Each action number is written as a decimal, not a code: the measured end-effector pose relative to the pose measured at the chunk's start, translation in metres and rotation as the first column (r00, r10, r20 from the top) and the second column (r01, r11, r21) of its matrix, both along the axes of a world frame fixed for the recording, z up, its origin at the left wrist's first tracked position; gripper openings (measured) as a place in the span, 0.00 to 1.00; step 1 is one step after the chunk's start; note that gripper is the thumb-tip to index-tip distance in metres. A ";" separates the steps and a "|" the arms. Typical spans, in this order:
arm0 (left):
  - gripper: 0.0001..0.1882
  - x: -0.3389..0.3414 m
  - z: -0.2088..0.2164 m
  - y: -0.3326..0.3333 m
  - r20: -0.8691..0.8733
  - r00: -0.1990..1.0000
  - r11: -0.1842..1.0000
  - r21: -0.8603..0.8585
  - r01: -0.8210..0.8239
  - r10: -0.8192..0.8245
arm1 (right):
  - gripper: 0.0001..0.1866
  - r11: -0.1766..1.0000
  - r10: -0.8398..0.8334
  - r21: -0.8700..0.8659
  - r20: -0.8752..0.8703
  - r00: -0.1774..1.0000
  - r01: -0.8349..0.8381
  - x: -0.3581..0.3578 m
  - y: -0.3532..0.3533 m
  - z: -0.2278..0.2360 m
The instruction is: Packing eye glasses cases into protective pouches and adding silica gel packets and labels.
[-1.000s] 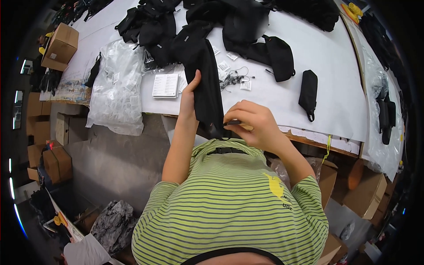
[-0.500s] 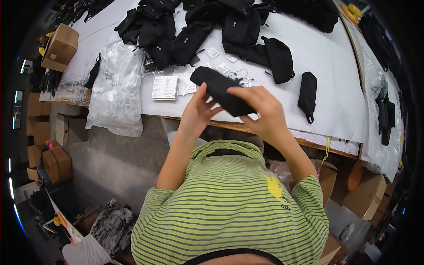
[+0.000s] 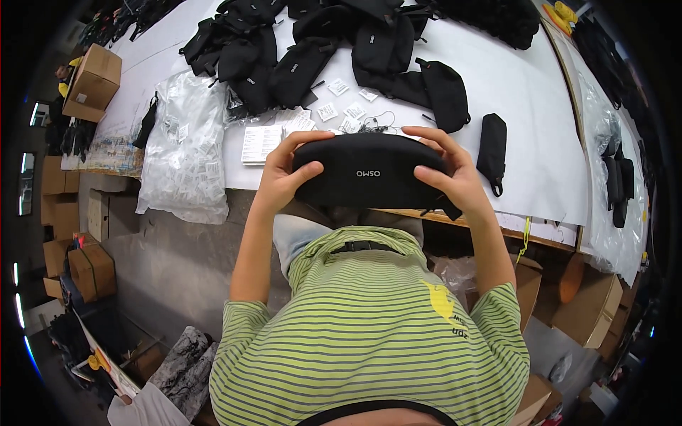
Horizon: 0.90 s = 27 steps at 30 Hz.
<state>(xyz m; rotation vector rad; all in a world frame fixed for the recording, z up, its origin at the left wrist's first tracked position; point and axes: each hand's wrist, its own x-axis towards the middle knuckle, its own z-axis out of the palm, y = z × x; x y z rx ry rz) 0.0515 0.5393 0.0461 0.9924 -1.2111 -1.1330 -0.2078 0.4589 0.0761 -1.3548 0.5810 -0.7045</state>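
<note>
A black zip pouch (image 3: 366, 183) with pale lettering is stretched lengthwise between my hands over the table's near edge. My left hand (image 3: 288, 170) grips its left end, thumb on the front face and fingers over the top edge. At the other end my right hand (image 3: 451, 170) holds it the same way, and a short tab hangs from the lower right corner. Behind the pouch lie several small white packets (image 3: 354, 111) and thin dark cords (image 3: 380, 122). One more black pouch (image 3: 492, 153) rests to the right of my right hand.
A heap of black pouches (image 3: 298, 71) covers the far middle of the white table (image 3: 529, 92). Left of my hands are a stack of white printed cards (image 3: 260, 145) and a clear plastic bag (image 3: 186, 149) of packets. A cardboard box (image 3: 96, 79) stands at the far left.
The pouch has turned from a slanted, narrow view to level, its lettered face now showing. My hands have spread to its two ends and come slightly nearer me.
</note>
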 end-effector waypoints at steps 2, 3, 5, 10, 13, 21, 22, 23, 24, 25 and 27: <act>0.19 0.002 -0.005 -0.001 0.027 1.000 1.000 -0.016 0.015 -0.015 | 0.24 0.993 -0.065 -0.105 -0.082 0.995 0.057 -0.004 -0.004 -0.001; 0.15 0.003 -0.008 -0.001 0.056 0.998 0.999 -0.032 0.027 -0.025 | 0.22 0.974 -0.025 -0.226 -0.230 0.973 -0.028 -0.011 -0.011 -0.001; 0.12 0.008 -0.010 -0.002 0.113 0.990 0.997 -0.002 0.083 -0.082 | 0.20 0.937 -0.010 -0.327 -0.379 0.925 -0.123 -0.022 -0.015 -0.001; 0.11 0.013 -0.022 -0.004 0.249 0.940 0.970 0.121 0.210 -0.234 | 0.19 0.971 0.169 -0.060 -0.518 0.838 -0.233 -0.038 -0.012 -0.006; 0.13 0.001 -0.026 -0.002 0.027 0.951 0.942 0.154 0.300 -0.307 | 0.20 0.981 0.175 0.011 -0.502 0.847 -0.196 -0.045 -0.004 -0.013; 0.13 -0.004 -0.028 -0.002 0.036 0.884 0.867 0.218 0.448 -0.466 | 0.24 0.973 0.212 0.021 -0.482 0.850 -0.231 -0.063 0.010 -0.015; 0.13 0.004 -0.030 -0.005 0.163 0.919 0.925 0.197 0.325 -0.358 | 0.25 0.984 0.093 -0.086 -0.495 0.864 -0.155 -0.072 0.008 -0.018; 0.13 0.017 -0.035 -0.008 0.283 0.928 0.966 0.160 0.204 -0.243 | 0.25 0.978 -0.032 -0.194 -0.493 0.869 -0.074 -0.083 0.008 -0.019; 0.12 0.035 -0.046 -0.011 0.461 0.886 0.987 0.160 -0.024 -0.053 | 0.25 0.980 -0.134 -0.194 -0.517 0.845 0.036 -0.093 0.007 -0.018; 0.13 0.054 -0.058 -0.017 0.605 0.788 0.959 0.142 -0.244 0.111 | 0.24 0.942 -0.303 -0.289 -0.513 0.803 0.171 -0.102 0.004 -0.018; 0.21 0.103 -0.100 -0.010 0.851 0.422 0.851 -0.053 -0.523 0.312 | 0.23 0.753 -0.644 -0.522 -0.460 0.611 0.401 -0.116 0.002 -0.024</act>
